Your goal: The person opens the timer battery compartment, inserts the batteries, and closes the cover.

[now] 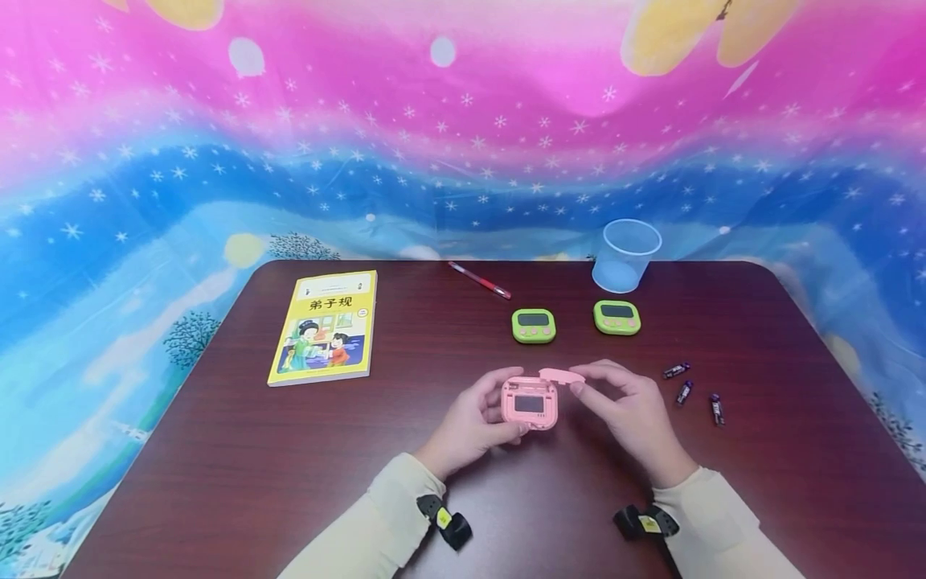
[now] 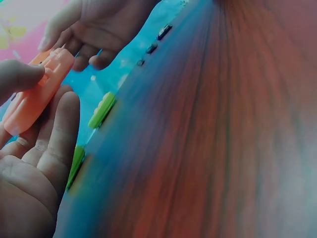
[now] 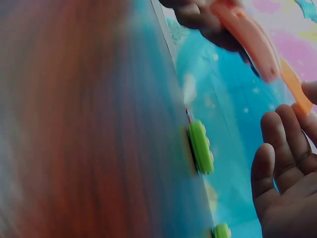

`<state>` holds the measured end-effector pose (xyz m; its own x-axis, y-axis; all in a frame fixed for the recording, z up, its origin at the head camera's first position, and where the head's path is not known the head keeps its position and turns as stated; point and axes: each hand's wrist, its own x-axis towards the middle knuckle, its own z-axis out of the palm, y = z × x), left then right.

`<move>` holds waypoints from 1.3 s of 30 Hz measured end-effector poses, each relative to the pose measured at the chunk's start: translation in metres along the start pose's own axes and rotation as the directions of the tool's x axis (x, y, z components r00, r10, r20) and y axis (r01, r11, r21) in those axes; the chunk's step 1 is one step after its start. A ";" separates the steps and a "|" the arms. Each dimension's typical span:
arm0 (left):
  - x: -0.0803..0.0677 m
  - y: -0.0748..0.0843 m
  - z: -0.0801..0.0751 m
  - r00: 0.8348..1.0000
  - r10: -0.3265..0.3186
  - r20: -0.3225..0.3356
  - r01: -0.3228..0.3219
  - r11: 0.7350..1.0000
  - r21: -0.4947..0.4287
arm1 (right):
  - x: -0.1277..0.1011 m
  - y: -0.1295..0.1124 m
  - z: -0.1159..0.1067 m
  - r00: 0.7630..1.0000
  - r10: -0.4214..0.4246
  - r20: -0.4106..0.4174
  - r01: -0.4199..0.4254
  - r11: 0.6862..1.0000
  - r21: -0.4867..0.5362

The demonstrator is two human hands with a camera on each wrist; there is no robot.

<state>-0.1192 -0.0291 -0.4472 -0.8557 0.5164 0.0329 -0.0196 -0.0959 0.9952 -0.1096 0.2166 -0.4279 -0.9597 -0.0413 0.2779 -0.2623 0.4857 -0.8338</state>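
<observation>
My left hand (image 1: 473, 418) grips a pink digital timer (image 1: 530, 402) just above the dark table (image 1: 217, 450), back side up with its compartment showing. My right hand (image 1: 622, 398) pinches the timer's small pink cover (image 1: 563, 375), lifted off at the timer's upper right corner. In the left wrist view the pink timer (image 2: 37, 91) sits between thumb and fingers (image 2: 59, 129). The right wrist view shows the pink timer (image 3: 247, 37) and the cover's edge (image 3: 296, 89) by my fingers (image 3: 277, 148). Three small batteries (image 1: 683, 392) lie to the right of my right hand.
Two green timers (image 1: 534, 325) (image 1: 617, 317) lie beyond my hands. A clear plastic cup (image 1: 626, 255) and a red pen (image 1: 479, 280) sit near the far edge. A yellow book (image 1: 325, 326) lies at the left. A colourful starry cloth (image 1: 463, 145) hangs behind.
</observation>
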 end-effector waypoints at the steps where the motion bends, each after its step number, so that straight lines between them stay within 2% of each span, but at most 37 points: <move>1: -0.001 0.000 -0.002 1.000 -0.002 -0.008 0.003 1.000 0.012 | 0.001 0.002 -0.002 1.000 0.003 0.002 -0.003 1.000 -0.002; 9: -0.005 -0.003 -0.016 0.999 -0.034 -0.043 0.035 0.999 0.017 | 0.007 0.021 -0.015 0.997 0.060 0.050 -0.057 0.997 -0.051; 12: -0.006 -0.004 -0.018 0.998 -0.035 -0.044 0.036 0.999 0.010 | 0.009 0.027 -0.018 0.990 0.110 0.086 -0.107 0.993 -0.044; 18: -0.005 -0.004 -0.020 0.999 -0.032 -0.039 0.033 0.999 0.010 | 0.010 0.041 -0.023 0.958 0.243 0.155 -0.254 0.966 0.056; 25: -0.006 -0.004 -0.020 0.998 -0.040 -0.039 0.040 0.999 0.009 | 0.012 0.048 -0.022 0.947 0.262 0.185 -0.301 0.925 0.231; 27: -0.006 -0.005 -0.020 0.998 -0.045 -0.040 0.045 0.999 0.001 | 0.012 0.047 -0.021 0.942 0.273 0.194 -0.317 0.915 0.251; 35: -0.006 -0.007 -0.022 0.997 -0.056 -0.061 0.057 0.998 0.010 | 0.012 0.046 -0.022 0.917 0.324 0.231 -0.375 0.897 0.232; 39: -0.005 -0.006 -0.022 0.996 -0.055 -0.065 0.056 0.998 0.019 | 0.012 0.047 -0.023 0.916 0.324 0.238 -0.368 0.914 0.171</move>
<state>-0.1259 -0.0497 -0.4555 -0.8852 0.4643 -0.0281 -0.0582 -0.0507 0.9970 -0.1316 0.2594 -0.4529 -0.9877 -0.0882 -0.1291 0.0961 0.3095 -0.9460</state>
